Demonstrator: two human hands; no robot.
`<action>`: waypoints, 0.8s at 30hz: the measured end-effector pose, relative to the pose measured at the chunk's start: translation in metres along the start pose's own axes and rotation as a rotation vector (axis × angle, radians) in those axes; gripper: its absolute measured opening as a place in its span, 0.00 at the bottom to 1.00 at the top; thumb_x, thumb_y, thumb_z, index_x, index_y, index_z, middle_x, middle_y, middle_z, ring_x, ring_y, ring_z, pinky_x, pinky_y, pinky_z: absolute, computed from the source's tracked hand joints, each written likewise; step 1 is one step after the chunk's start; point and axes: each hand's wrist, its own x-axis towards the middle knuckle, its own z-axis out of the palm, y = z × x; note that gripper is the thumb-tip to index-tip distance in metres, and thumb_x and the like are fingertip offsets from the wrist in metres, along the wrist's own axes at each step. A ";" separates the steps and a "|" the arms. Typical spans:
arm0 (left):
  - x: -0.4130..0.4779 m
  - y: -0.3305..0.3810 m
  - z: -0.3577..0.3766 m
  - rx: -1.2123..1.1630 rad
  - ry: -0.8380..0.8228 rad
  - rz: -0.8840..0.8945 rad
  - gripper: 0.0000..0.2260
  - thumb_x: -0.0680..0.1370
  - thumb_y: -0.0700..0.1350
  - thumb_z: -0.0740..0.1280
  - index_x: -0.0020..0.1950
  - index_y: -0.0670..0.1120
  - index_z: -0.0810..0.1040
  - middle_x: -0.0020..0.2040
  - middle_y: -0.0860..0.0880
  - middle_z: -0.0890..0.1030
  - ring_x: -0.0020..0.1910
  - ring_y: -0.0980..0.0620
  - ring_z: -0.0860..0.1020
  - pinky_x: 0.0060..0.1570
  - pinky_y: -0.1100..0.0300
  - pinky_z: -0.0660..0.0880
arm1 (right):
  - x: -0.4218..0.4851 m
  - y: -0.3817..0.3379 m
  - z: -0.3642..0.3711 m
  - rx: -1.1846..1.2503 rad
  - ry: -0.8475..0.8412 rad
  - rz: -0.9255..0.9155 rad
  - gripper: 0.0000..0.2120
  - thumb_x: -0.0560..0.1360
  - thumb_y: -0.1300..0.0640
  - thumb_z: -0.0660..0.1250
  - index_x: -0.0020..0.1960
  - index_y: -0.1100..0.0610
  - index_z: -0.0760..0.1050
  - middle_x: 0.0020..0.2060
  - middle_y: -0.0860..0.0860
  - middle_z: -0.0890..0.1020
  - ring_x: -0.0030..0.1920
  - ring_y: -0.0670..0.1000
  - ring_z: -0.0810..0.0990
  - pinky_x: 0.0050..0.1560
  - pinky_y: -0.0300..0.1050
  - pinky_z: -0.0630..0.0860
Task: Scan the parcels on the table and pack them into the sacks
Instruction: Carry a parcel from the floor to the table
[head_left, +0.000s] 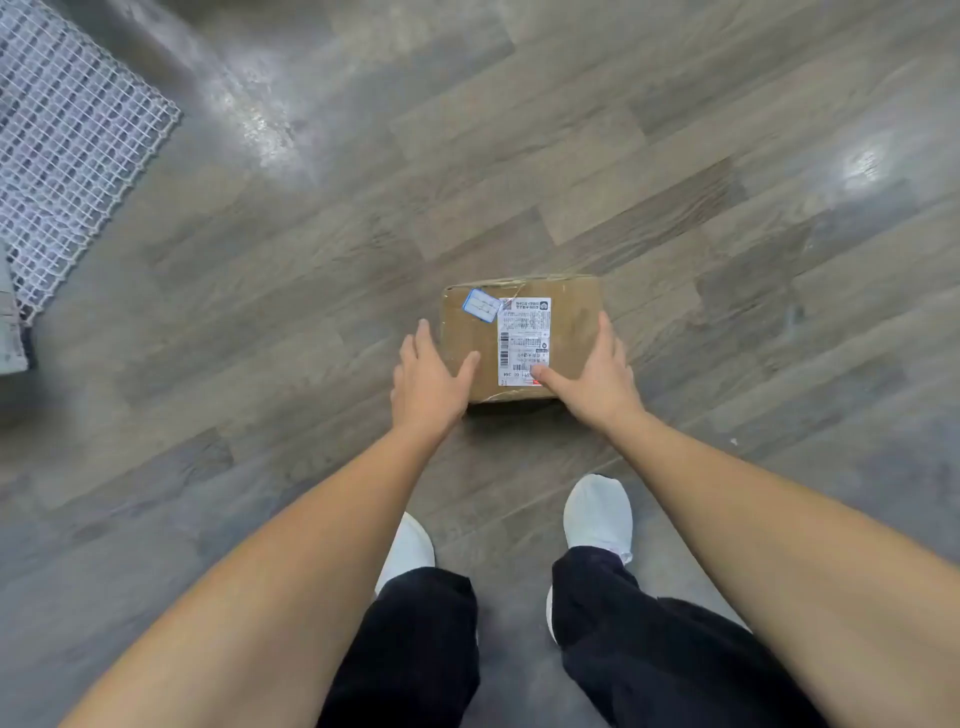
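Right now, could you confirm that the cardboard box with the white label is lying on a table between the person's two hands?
Not quite: the head view shows the box lying on the wooden floor, not on a table. The rest holds: it bears a white label and lies between the left hand and the right hand.

Brown parcel (519, 338), white label (523, 340), grey-grained floor (571, 156).

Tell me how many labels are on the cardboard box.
2. A white shipping label on the box top; a small blue-edged sticker near its far left corner. Other sides are hidden.
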 end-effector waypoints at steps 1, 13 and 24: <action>0.009 -0.003 0.008 -0.030 -0.001 -0.012 0.40 0.77 0.61 0.65 0.80 0.49 0.48 0.80 0.47 0.53 0.77 0.43 0.58 0.73 0.46 0.59 | 0.008 0.004 0.007 0.028 0.000 0.008 0.58 0.68 0.38 0.76 0.81 0.49 0.39 0.80 0.53 0.52 0.78 0.59 0.57 0.74 0.55 0.58; 0.049 -0.024 0.057 -0.175 -0.147 -0.017 0.46 0.76 0.52 0.71 0.80 0.49 0.40 0.79 0.47 0.54 0.77 0.49 0.58 0.74 0.49 0.59 | 0.070 0.041 0.037 0.134 0.049 0.104 0.60 0.67 0.44 0.79 0.81 0.46 0.38 0.79 0.60 0.55 0.77 0.62 0.57 0.75 0.56 0.56; 0.001 0.027 0.001 -0.158 -0.030 0.041 0.44 0.75 0.54 0.71 0.81 0.51 0.44 0.75 0.46 0.60 0.71 0.47 0.66 0.66 0.56 0.63 | 0.008 0.004 -0.011 0.181 0.138 -0.011 0.58 0.67 0.44 0.78 0.81 0.48 0.41 0.72 0.60 0.63 0.73 0.60 0.64 0.71 0.54 0.63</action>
